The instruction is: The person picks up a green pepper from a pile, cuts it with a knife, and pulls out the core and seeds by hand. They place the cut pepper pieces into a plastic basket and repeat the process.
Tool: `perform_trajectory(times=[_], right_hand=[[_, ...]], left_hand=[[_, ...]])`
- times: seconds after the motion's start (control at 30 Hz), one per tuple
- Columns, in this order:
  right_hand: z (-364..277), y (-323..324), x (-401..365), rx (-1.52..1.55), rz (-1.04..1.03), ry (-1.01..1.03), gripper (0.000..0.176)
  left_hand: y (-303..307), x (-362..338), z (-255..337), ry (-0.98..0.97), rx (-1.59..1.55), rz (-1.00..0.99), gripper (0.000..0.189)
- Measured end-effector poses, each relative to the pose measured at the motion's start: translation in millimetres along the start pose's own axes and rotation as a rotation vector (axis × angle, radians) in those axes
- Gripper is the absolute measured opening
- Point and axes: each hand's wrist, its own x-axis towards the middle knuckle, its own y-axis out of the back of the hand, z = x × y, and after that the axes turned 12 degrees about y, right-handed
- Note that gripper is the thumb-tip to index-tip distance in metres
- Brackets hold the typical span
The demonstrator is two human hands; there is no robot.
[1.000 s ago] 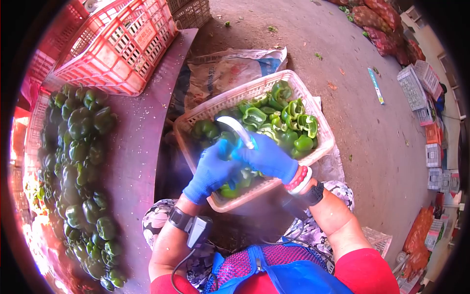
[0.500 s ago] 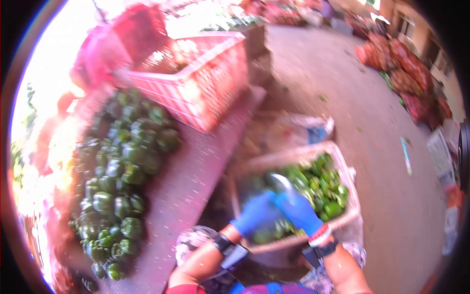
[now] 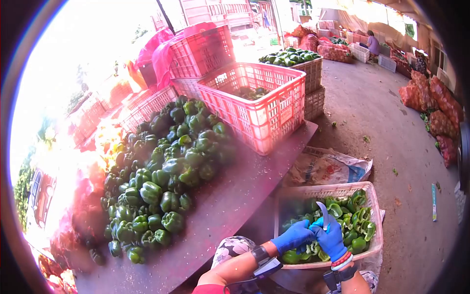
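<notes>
My right hand [image 3: 331, 241], in a blue glove, is closed around a knife [image 3: 323, 214] with a curved blade pointing up and a turquoise handle. Touching or nearly touching it is my left hand [image 3: 295, 237], also gloved in blue, with its fingers closed. What the left fingers hold, if anything, is hidden. Both hands are above a pale pink crate [image 3: 377, 215] in front of me. Inside lie cut green pepper pieces [image 3: 363, 215] and some whole-looking ones. To the left, a large heap of whole green bell peppers [image 3: 161, 179] covers part of a table [image 3: 230, 201].
A pink plastic crate [image 3: 280, 115] with some peppers inside stands on the table's far end. Behind it are stacked crates topped with green peppers [image 3: 290, 57]. A printed sack [image 3: 328, 166] lies beyond my crate. Filled net sacks [image 3: 431, 103] line the right wall; a person [image 3: 373, 44] sits far back.
My view has swung left and up, so the pepper heap and crates appear further right and the image is sharper. My hands stay close together over the crate, the knife still in the right.
</notes>
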Motion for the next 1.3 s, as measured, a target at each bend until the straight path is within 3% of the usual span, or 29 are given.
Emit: perform_trajectory(times=[0.13,0.17,0.23,0.27,0.3,0.37,0.4,0.47,0.5,0.6,0.67,0.73,0.87,0.93,1.03,1.17,1.2,1.27,1.3], right_hand=[[-20,-7,3,0.008,0.258,0.07,0.022],[2,-3,-1,-0.081,0.235,0.036,0.015],[10,13,-3,-0.024,-0.082,-0.409,0.021],[15,13,-9,-0.017,-0.211,-0.582,0.023],[33,11,-17,0.002,-0.285,-0.599,0.024],[44,1,-25,0.122,-0.328,-0.629,0.024],[41,-2,-23,0.335,-0.265,-0.714,0.024],[55,0,-24,0.512,-0.182,-0.723,0.026],[54,1,-21,0.614,-0.103,-0.74,0.028],[27,10,-5,1.02,0.184,-0.825,0.04],[55,13,-12,1.275,0.279,-0.839,0.041],[54,10,-18,1.302,0.189,-0.887,0.043],[25,3,-18,1.112,0.168,-0.935,0.039],[25,5,-15,1.1,0.204,-0.907,0.038],[27,6,-13,1.141,0.23,-0.84,0.036],[27,-6,-14,1.118,0.203,-0.76,0.033],[24,-9,-14,1.085,0.155,-0.73,0.029],[14,-17,-12,1.051,0.05,-0.605,0.025],[7,-18,-9,0.993,-0.04,-0.588,0.026]], left_hand=[[31,-16,10,-0.083,0.066,0.322,0.025],[49,-44,5,-0.201,0.125,0.489,0.028],[85,-101,-2,-0.386,0.276,0.882,0.033],[80,-168,12,-0.145,0.118,0.866,0.034],[100,-195,-22,-0.297,0.455,1.149,0.034],[106,-271,-69,-0.018,0.695,1.306,0.033],[104,-308,-94,0.341,0.412,1.142,0.035],[117,-359,-200,0.456,0.748,1.054,0.045],[103,-379,-196,0.694,0.749,0.982,0.052],[130,-370,-193,0.492,0.457,1.305,0.057],[183,-341,-187,0.318,0.471,1.495,0.061],[228,-301,-173,0.179,0.73,1.76,0.063],[238,-245,-120,0.591,1.049,1.572,0.069],[237,-237,-118,0.464,1.108,1.587,0.067],[246,-246,-140,0.16,0.766,1.687,0.065],[256,-229,-149,0.036,0.622,1.595,0.062],[238,-223,-129,-0.107,0.236,1.314,0.056],[222,-197,-113,-0.225,-0.187,1.039,0.039],[204,-189,-95,-0.221,-0.247,0.907,0.037]])
